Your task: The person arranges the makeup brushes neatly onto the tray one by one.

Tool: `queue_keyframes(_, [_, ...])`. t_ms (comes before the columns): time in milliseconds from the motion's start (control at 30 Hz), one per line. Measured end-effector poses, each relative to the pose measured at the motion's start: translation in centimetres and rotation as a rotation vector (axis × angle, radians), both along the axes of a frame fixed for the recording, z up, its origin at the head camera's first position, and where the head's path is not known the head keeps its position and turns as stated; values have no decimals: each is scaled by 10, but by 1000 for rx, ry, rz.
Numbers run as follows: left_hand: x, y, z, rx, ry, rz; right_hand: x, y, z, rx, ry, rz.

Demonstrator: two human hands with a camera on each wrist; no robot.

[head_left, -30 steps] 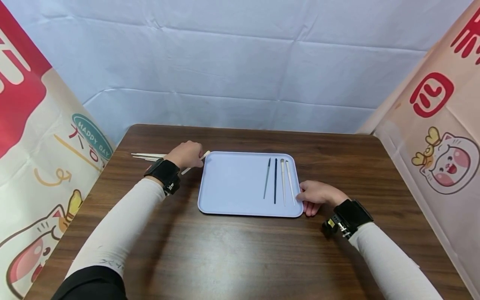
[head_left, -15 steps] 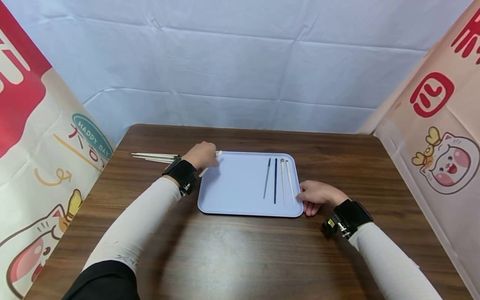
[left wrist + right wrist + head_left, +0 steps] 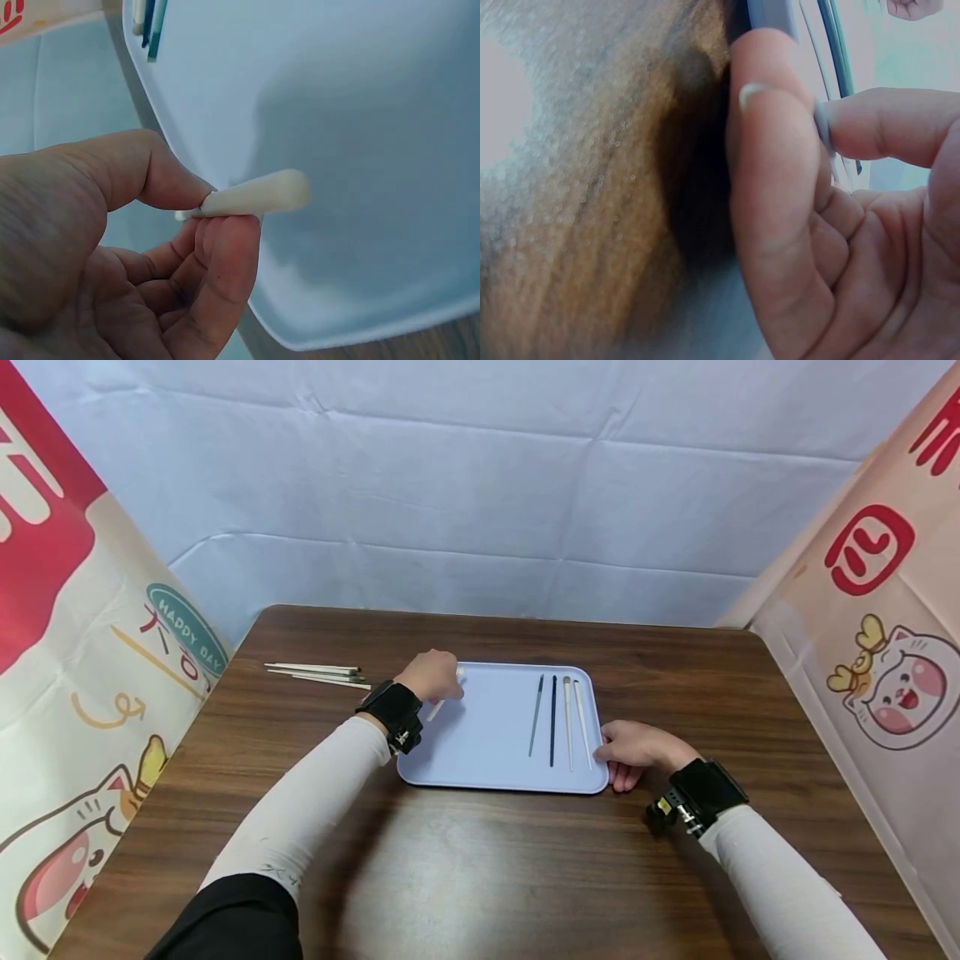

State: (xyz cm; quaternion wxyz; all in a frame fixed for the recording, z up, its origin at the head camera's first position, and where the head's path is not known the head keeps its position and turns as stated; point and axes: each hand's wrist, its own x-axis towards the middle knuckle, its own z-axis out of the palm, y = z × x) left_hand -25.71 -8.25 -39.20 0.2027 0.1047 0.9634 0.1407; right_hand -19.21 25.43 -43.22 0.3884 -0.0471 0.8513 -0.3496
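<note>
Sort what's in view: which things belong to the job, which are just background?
Job, apparently:
pale stick, pinched by left hand
blue tray, gripped by right hand
four sticks, perhaps brushes, on it
stick pile left of tray

Background:
plain backdrop
printed drapes
wooden table

Soft, bright light is filling the head view, and a pale glare is spreading across the near part of the worktop (image 3: 480,877). A blurry dark shadow is falling beside the left sleeve (image 3: 300,810). In the left wrist view, a cool bluish cast is tinting the tray (image 3: 202,90) and a broad, soft-edged shadow is dimming it. In the right wrist view, highlights are burning out at the left edge and washing out the upper right, the worktop is looking smeared and grainy, and deep shadow is lying beside the fingers (image 3: 776,172).
</note>
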Motion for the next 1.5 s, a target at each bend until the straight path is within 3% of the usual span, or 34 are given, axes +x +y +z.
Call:
queue_keyframes(633, [1, 40, -5, 43, -19, -6, -2, 2, -2, -8, -5, 10])
queue_keyframes(900, [-2, 58, -13, 45, -26, 8, -2, 2, -2, -9, -3, 6])
queue_keyframes(1500, [4, 86, -20, 55, -8, 9, -4, 2, -5, -28, -23, 5])
